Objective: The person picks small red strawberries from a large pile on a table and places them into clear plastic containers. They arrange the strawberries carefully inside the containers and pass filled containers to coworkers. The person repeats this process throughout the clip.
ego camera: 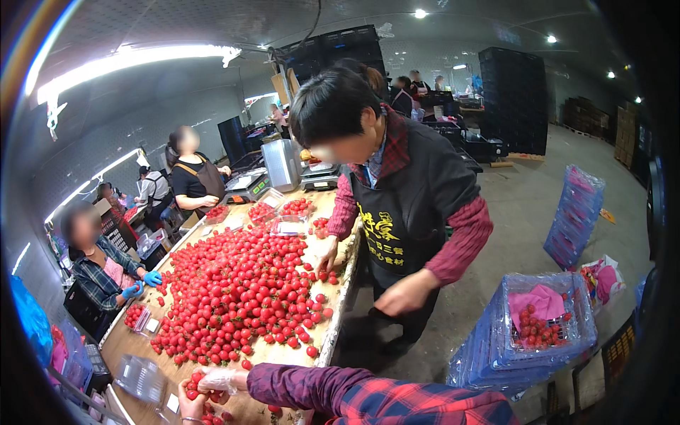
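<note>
My left hand, bare with a bracelet at the wrist, cups a few cherry tomatoes at the bottom of the view. Against it, my right hand in a clear plastic glove closes over tomatoes, its fingertips partly hidden. Just below both hands, more tomatoes lie in what seems to be a clear container, cut off by the frame's edge. A large heap of red cherry tomatoes spreads over the wooden table beyond my hands. An open clear plastic clamshell box rests to their left.
A co-worker in a black apron leans over the table's right edge, one hand at the tomatoes. Another, in blue gloves, works opposite. Filled clamshells and scales stand at the far end. Stacked blue crates stand at right.
</note>
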The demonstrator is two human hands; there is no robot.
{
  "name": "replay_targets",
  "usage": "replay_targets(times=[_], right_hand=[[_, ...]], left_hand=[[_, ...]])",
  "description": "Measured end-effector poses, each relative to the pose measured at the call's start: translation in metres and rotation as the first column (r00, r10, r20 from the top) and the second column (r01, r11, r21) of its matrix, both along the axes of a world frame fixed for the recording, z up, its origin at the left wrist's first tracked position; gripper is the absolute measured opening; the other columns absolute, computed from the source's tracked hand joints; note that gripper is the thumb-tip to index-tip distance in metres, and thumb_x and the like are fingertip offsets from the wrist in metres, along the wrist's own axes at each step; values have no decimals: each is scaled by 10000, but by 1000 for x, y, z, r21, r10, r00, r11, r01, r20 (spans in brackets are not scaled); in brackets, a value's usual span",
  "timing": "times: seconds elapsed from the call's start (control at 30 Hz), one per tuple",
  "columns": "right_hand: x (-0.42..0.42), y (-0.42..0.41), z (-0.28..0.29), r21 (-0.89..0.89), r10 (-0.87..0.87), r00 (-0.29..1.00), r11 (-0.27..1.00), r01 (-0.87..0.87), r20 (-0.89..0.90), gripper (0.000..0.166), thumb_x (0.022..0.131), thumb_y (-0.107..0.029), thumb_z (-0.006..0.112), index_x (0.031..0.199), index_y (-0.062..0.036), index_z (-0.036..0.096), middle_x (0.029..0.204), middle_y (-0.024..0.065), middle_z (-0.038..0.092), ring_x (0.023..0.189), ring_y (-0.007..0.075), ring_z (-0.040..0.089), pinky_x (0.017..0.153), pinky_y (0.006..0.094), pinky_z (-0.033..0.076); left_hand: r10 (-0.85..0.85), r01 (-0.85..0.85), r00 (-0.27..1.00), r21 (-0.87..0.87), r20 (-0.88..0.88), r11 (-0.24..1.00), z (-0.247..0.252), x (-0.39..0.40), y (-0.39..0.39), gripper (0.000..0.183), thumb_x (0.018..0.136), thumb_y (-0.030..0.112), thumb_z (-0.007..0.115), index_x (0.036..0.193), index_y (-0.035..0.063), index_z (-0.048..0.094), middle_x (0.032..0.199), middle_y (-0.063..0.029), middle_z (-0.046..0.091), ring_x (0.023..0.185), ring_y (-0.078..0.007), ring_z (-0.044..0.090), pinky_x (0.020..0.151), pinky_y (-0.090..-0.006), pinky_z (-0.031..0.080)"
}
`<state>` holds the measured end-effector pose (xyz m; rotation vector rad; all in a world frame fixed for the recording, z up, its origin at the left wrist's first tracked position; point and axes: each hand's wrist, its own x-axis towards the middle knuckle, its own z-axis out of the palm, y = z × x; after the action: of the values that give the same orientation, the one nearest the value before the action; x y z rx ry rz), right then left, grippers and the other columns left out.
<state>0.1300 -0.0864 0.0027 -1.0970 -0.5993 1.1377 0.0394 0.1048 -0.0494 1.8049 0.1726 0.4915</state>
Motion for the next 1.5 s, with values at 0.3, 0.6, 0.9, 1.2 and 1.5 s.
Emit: replay_targets(times=[0.3,0.6,0.9,1.2,1.5], right_hand=[[-43,89,-65,-156,-106,986,980,126,125,146,738,-156,615,855,-71,632,644,85,574,512,224,560,393,382,417],[-49,94,-62,-354,102,940,935,21,325,317,721,-102,566,1037,-72,562,670,111,601,493,224,590,377,378,419],[-78,51,-9,-230,-75,937,960,160,342,233,804,-149,580,975,-32,686,797,116,694,679,267,674,546,410,506],[-58,45,-37,-195,1,918,977,83,396,171,849,-116,529,964,-59,642,704,86,643,583,232,633,462,401,486],[-52,27,-50,-2,-72,992,997,72,104,260,930,-302,534,1066,-91,602,769,71,639,562,216,605,439,361,468]], left_hand=[[233,-177,955,277,-184,945,-56,-52,63,527,698,27,711,1190,23,523,1116,-139,605,1004,-239,618,855,-352,523],[230,-126,937,361,-261,924,-75,-58,77,492,771,116,708,1218,-4,541,1193,-178,586,1087,-280,584,937,-390,482],[256,-125,931,432,-261,893,-80,-68,96,469,832,183,711,1226,-22,562,1225,-196,587,1133,-301,562,1000,-415,450],[389,-169,886,604,-253,779,-25,-72,41,377,810,216,763,1100,22,620,1049,-149,647,997,-278,600,950,-405,477],[419,-291,908,756,25,586,-30,-60,46,418,827,291,778,1079,-11,636,981,-170,669,833,-251,595,780,-387,510]])
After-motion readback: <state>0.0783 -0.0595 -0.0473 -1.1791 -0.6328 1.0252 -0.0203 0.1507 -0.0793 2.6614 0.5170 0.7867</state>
